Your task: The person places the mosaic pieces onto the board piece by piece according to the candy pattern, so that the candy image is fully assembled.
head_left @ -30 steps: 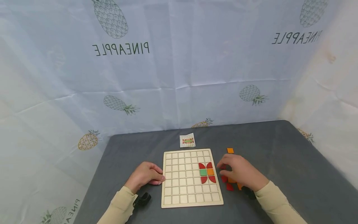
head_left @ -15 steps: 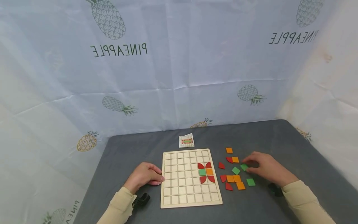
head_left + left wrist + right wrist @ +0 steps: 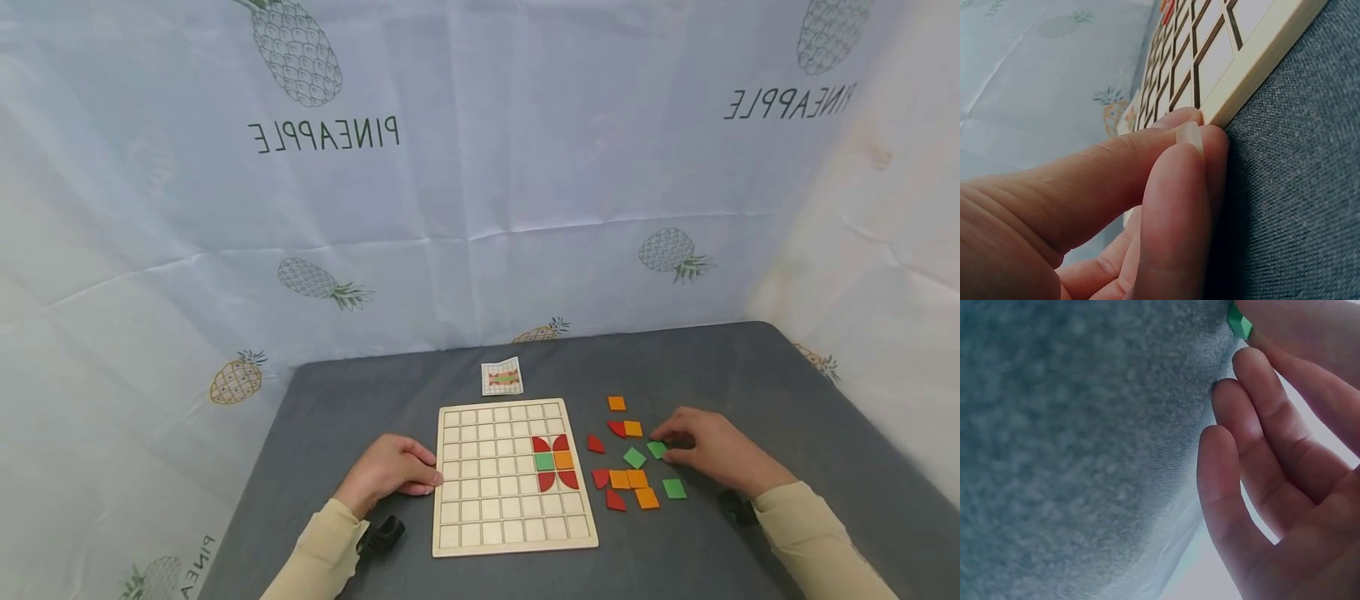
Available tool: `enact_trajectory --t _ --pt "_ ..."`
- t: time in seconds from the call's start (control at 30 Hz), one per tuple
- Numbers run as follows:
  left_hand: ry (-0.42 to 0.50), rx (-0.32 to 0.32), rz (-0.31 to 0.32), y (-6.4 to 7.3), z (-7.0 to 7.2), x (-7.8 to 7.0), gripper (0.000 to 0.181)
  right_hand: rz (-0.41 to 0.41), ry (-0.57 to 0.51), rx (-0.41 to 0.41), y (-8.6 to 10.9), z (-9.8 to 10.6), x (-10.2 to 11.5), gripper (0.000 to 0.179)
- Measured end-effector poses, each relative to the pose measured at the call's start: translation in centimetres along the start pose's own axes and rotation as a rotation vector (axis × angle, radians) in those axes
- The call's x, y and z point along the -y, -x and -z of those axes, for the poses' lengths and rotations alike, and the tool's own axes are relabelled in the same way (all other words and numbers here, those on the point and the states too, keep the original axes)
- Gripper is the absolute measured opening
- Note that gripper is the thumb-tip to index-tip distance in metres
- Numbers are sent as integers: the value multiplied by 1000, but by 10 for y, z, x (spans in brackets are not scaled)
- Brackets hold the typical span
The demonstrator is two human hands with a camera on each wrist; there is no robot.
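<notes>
Left hand [image 3: 390, 468] pinches left edge of pale wooden gridded board [image 3: 492, 532], likely steadying it. Right hand [image 3: 711, 447] pinches 1 green square tile [image 3: 657, 451], right of board, near loose red and orange tiles [image 3: 618, 479], presumably within reach. Beyond: small white patterned card [image 3: 502, 378], probably placed for viewing. White fabric curtain [image 3: 517, 167]: "PINEAPPLE", mirror-reversed.
</notes>
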State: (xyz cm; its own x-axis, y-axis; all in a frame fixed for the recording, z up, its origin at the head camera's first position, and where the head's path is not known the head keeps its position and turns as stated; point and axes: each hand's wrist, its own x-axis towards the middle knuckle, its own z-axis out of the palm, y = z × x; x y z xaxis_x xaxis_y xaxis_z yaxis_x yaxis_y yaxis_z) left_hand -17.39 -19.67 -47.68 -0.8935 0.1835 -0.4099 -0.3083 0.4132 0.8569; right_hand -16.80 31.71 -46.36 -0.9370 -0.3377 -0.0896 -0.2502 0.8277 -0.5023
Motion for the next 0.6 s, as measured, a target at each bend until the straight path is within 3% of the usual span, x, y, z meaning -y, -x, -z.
enact_trajectory --t 0.4,0.6 --pt "2 -22 0 -2 -2 3 36 -50 13 -29 -1 -4 -4 22" --pt "-1 -23 3 -2 -2 3 36 -36 7 -56 -4 -8 8 22"
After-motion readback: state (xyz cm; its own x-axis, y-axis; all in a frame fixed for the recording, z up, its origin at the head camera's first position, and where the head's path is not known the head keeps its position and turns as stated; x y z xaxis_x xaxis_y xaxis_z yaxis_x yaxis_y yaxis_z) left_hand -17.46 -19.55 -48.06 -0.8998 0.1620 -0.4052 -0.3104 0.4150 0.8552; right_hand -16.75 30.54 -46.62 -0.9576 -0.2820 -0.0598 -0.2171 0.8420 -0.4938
